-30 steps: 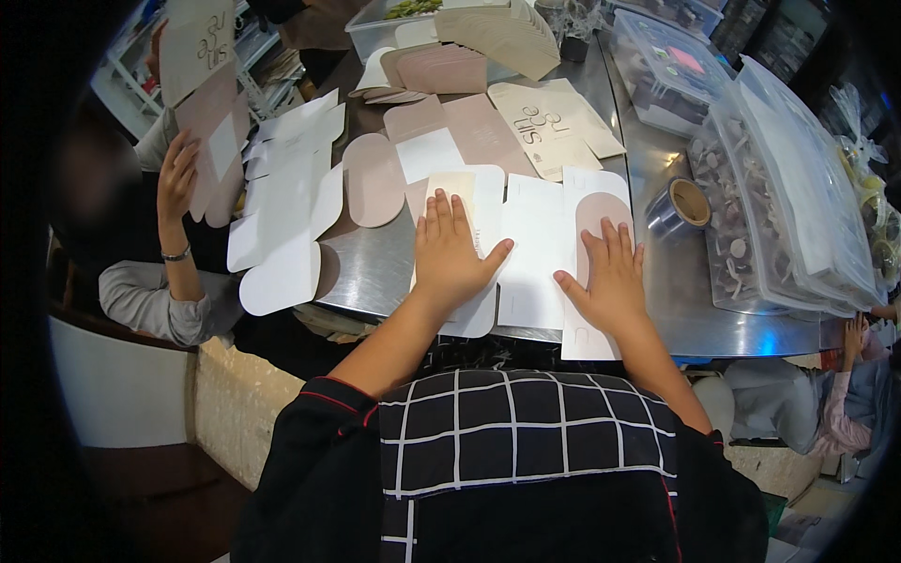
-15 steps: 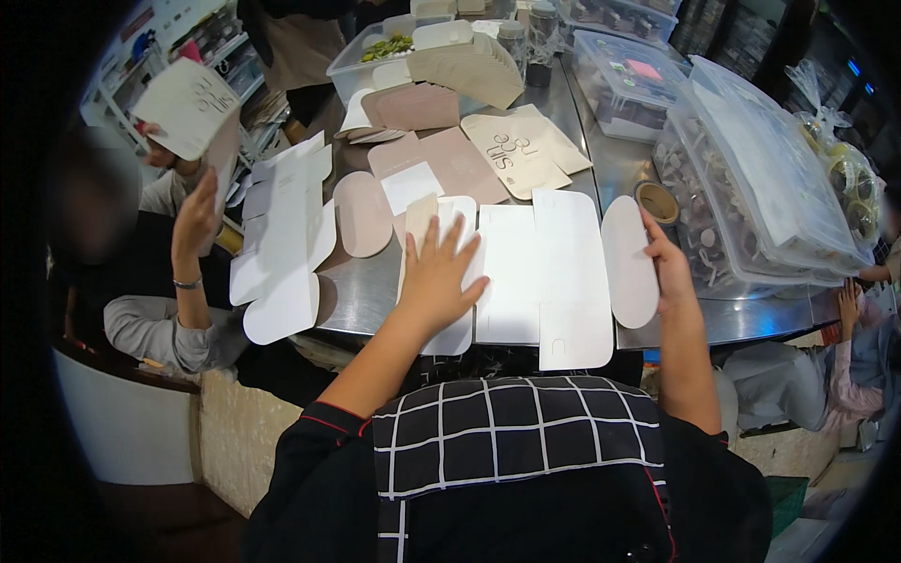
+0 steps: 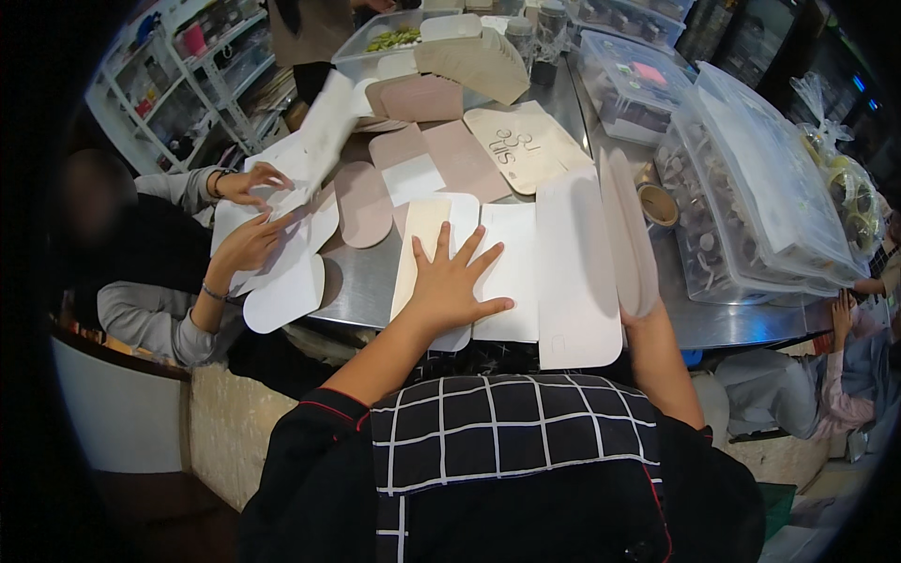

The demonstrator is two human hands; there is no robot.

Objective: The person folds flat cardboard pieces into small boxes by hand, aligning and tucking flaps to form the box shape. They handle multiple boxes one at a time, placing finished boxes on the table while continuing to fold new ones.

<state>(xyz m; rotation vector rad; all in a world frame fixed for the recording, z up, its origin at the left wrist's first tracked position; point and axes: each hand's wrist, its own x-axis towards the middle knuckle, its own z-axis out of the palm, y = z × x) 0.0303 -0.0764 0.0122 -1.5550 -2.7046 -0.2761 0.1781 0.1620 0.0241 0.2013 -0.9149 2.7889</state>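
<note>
A flat white cardboard box blank lies on the steel table in front of me. My left hand presses flat on its left half, fingers spread. My right hand is mostly hidden behind the blank's right-hand flap, which it holds lifted upright along the fold. Only the wrist and forearm show below the flap.
A person at the left handles another white box blank with both hands. Pink and beige blanks lie further back. Clear plastic bins with lids stand at the right, a roll of tape beside them. Shelving stands at the far left.
My right hand has moved from lying flat on the blank to its right edge and has folded the side flap up. My left hand stays pressed down. The person at left lifted their blank.
</note>
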